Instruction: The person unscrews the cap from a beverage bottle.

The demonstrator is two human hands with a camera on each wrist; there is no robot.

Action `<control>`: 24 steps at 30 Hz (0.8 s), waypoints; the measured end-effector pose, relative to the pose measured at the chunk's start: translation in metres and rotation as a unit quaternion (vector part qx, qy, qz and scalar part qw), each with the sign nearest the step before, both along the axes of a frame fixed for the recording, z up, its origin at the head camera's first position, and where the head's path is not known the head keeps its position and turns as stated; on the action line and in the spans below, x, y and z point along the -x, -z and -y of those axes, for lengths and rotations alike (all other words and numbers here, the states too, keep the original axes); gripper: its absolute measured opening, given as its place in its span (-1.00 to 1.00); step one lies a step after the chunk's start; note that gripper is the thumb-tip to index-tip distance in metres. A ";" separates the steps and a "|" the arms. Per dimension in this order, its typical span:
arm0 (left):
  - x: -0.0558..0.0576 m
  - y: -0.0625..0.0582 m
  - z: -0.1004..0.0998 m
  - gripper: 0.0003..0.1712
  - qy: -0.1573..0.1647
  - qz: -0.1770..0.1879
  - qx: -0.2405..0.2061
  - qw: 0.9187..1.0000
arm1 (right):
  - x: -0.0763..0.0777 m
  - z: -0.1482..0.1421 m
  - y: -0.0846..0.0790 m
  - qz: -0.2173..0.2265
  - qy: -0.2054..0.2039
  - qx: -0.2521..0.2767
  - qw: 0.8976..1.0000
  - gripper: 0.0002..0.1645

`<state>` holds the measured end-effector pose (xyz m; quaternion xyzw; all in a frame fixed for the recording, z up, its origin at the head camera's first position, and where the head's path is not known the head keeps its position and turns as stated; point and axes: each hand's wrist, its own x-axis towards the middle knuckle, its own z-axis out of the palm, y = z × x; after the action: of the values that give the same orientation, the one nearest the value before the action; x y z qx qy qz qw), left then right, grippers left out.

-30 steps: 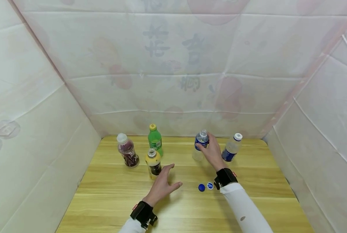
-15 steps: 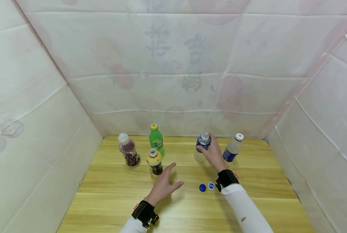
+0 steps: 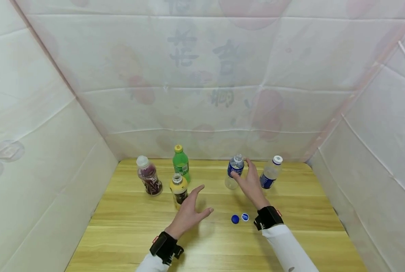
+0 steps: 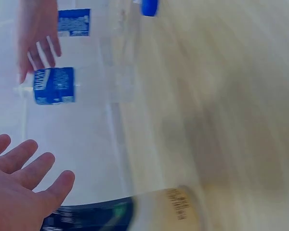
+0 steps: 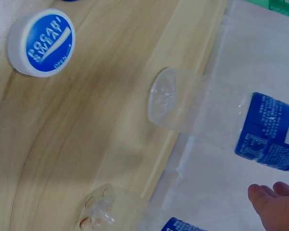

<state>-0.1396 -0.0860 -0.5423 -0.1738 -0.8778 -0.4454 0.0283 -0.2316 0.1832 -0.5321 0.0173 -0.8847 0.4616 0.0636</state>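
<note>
My right hand stands beside an uncapped clear bottle with a blue label, its thumb and fingers spread apart. In the right wrist view, a gap shows between the fingertips and that bottle's label. The bottle stands upright on the table. My left hand hovers with fingers apart and holds nothing. It is nearest to an uncapped yellow bottle with a dark label, which it partly covers in the head view. Two loose caps lie on the table: a plain blue one and a white-rimmed one.
A capped clear bottle stands to the right. At the left are a green bottle with a yellow cap and a purple drink bottle with a whitish cap. Pale patterned sheeting rises behind the wooden table.
My right hand has let go of the clear bottle and drawn slightly back toward me and to the right. The bottle stays standing. The left hand has barely moved.
</note>
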 end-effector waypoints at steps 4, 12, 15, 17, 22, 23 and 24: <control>0.000 -0.015 0.002 0.00 -0.004 -0.015 -0.005 1.000 | -0.012 0.000 -0.004 -0.023 -0.004 0.001 1.000 0.14; 0.003 -0.052 0.012 -0.01 -0.013 -0.061 -0.039 0.997 | -0.035 0.001 -0.009 -0.054 -0.020 -0.018 0.998 0.09; 0.003 -0.064 0.015 -0.02 -0.002 -0.092 -0.055 0.994 | -0.042 0.001 -0.011 -0.070 -0.026 -0.020 0.997 0.06; 0.003 -0.071 0.017 -0.04 0.006 -0.108 -0.062 0.992 | -0.046 0.001 -0.013 -0.080 -0.030 -0.020 0.996 0.05; 0.003 -0.083 0.026 -0.07 0.006 -0.142 -0.077 0.987 | -0.051 0.000 -0.013 -0.100 -0.039 -0.025 0.994 0.03; 0.003 -0.085 0.028 -0.07 0.003 -0.151 -0.082 0.985 | -0.052 0.000 -0.013 -0.104 -0.039 -0.025 0.994 0.03; 0.004 -0.086 0.031 -0.07 -0.002 -0.159 -0.086 0.984 | -0.053 0.000 -0.014 -0.106 -0.039 -0.025 0.993 0.03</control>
<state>-0.1435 -0.1168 -0.4559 -0.2379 -0.8209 -0.4858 0.1831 -0.1789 0.1833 -0.5185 0.1022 -0.8829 0.4369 0.1383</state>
